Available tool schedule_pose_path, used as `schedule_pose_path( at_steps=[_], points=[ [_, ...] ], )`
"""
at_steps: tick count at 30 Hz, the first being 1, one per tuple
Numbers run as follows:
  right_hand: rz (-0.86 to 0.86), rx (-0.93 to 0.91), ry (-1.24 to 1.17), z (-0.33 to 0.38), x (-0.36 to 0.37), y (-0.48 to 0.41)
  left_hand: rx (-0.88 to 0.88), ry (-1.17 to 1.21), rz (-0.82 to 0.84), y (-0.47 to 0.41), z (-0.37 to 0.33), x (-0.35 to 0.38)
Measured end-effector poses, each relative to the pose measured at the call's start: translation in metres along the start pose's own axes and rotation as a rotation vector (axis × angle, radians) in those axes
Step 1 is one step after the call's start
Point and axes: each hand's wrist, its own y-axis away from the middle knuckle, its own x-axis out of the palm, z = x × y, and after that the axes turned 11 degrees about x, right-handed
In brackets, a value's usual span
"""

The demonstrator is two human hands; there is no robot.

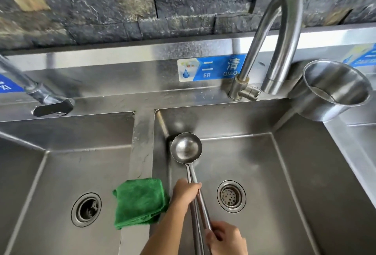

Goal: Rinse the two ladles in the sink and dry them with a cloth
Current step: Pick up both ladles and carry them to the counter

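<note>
Stands at a steel sink (183, 96) with two basins, looking down. Holds the two ladles (186, 149) together over the right basin (284, 173), bowls nested one in the other and facing up, close to its back left corner; cannot tell whether they touch the steel. Wraps the left hand (186, 193) around both handles (190, 173) about midway along, fingers curled over them. Closes the right hand (225, 238) around the near end of one handle, with the other handle running past just left of it. Has the green cloth (140, 202) folded on the divider (142, 143), just beside the left wrist, overhanging the left basin (50, 173). Faces a curved tap (272, 41) behind the right basin, a steel pot (335, 90) on the rim to its right, a blue label (211, 68) behind, and a drain (231, 196) right of the handles.
</note>
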Motion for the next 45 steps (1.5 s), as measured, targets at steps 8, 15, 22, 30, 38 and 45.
schedule_pose_path(
  at_steps=[8,15,22,30,38,45],
  points=[
    [-0.002,0.027,0.025,0.013,0.014,-0.015,-0.104,0.198,0.081,-0.033,0.01,0.006],
    [0.222,0.056,0.281,0.039,0.026,-0.047,-0.155,0.361,0.201,-0.042,0.02,0.004],
    [0.49,0.118,0.217,0.007,0.037,-0.079,-0.14,0.437,0.211,-0.039,0.02,0.008],
    [0.432,0.085,-0.118,0.037,0.0,-0.028,-0.117,0.455,0.234,-0.019,-0.002,0.006],
    [0.275,0.073,-0.079,0.02,-0.056,0.029,-0.019,0.418,0.351,0.046,-0.055,0.007],
    [0.17,0.051,-0.011,0.005,-0.138,0.101,0.057,0.378,0.498,0.133,-0.123,0.03]
  ],
)
